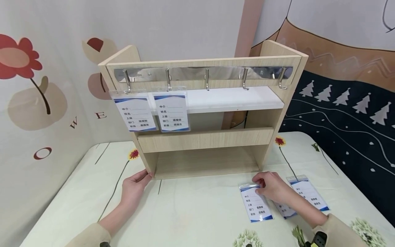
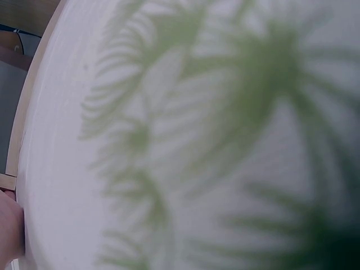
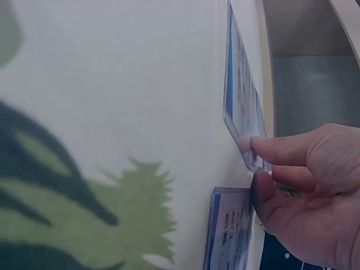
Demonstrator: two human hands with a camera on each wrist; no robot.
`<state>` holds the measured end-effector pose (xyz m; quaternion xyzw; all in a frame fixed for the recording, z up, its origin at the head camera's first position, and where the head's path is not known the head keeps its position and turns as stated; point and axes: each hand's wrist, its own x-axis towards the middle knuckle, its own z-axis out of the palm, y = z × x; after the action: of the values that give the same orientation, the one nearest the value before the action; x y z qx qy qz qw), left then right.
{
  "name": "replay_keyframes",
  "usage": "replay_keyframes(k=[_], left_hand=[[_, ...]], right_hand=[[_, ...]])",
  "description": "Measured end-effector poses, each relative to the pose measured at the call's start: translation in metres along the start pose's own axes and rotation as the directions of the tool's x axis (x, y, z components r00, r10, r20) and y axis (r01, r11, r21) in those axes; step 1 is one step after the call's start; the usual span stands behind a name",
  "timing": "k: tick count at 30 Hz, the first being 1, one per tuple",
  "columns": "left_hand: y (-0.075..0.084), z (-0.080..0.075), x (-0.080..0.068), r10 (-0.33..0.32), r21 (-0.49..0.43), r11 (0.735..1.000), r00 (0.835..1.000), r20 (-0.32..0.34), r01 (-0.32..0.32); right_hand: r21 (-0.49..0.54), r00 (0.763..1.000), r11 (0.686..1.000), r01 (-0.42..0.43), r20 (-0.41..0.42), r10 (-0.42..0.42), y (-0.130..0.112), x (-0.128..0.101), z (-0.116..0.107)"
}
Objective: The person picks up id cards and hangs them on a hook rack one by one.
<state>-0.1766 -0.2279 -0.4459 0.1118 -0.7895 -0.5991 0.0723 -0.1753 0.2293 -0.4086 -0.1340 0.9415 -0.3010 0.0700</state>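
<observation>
A wooden desk shelf (image 1: 203, 139) with a metal hook rail (image 1: 203, 73) stands on the table. Two blue-and-white badge cards (image 1: 135, 113) (image 1: 172, 111) hang from its two left hooks. My left hand (image 1: 142, 176) rests with straight fingers against the shelf's bottom left corner; the left wrist view shows only a sliver of this hand (image 2: 8, 230). My right hand (image 1: 259, 185) pinches the top edge of a badge card (image 1: 255, 203) lying on the table in front of the shelf. In the right wrist view, thumb and forefinger (image 3: 270, 149) grip that card (image 3: 242, 107) at its clear top end.
Another badge card (image 1: 308, 192) lies right of my right hand, and a third (image 1: 285, 210) shows partly under my wrist. A floral cloth (image 1: 200, 212) covers the table. Three hooks on the right of the rail (image 1: 245, 80) are bare. Patterned wall hangings stand close behind.
</observation>
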Motion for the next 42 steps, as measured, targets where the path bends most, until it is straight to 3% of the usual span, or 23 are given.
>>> replay_keyframes(k=[26,42], left_hand=[[-0.0008,-0.0007,-0.0027,-0.007,0.006,1.0,1.0,0.004,0.007],[0.0016,-0.0005,-0.0025,-0.001,0.004,1.0,1.0,-0.002,0.001]], right_hand=[[0.047,1.0,0.999,0.008,0.009,-0.008,0.0011,-0.0048,-0.004],[0.237,0.997,0.968,0.079,-0.005,-0.08,0.0036,-0.0011,-0.0061]])
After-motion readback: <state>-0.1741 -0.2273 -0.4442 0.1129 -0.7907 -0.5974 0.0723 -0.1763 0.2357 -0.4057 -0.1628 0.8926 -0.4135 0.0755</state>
